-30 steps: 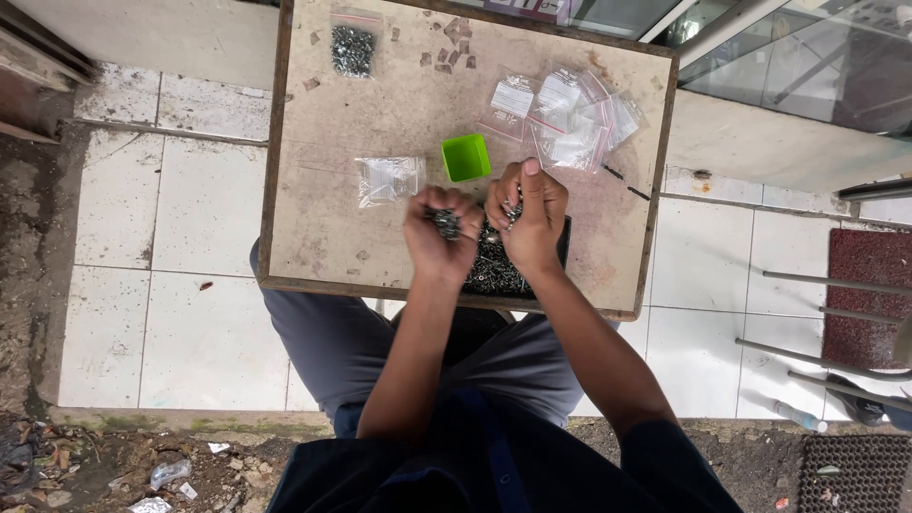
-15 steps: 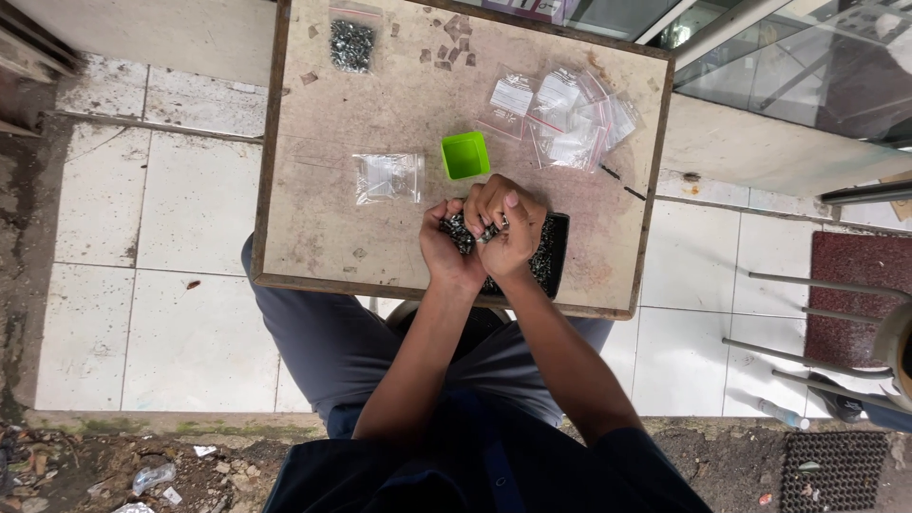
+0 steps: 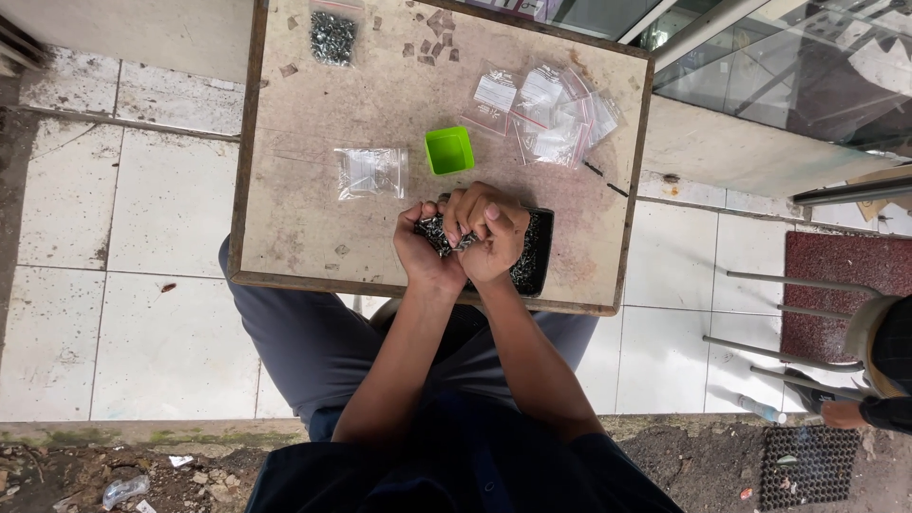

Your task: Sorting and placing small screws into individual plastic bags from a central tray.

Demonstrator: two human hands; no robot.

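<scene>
Since the earlier frames, both hands have been drawing together at the near edge of the wooden table (image 3: 285, 142), now meeting over the black tray (image 3: 534, 256) at centre frame. Both forearms are rising from the bottom of the frame and converging, wrists nearly touching. The left hand (image 3: 425, 249) is cupping upward, fingers curled around a heap of small metal screws (image 3: 439, 231). The right hand (image 3: 489, 233) is pressing against it from the right, its fingers bent over the same heap, thumb raised. The tray is lying just beneath and to the right of the hands, holding more dark screws. Above it, a pile of clear plastic bags (image 3: 551, 119) is lying at upper right, a filled clear bag (image 3: 370, 173) left of centre, and a small green container (image 3: 448, 150) just above the hands.
</scene>
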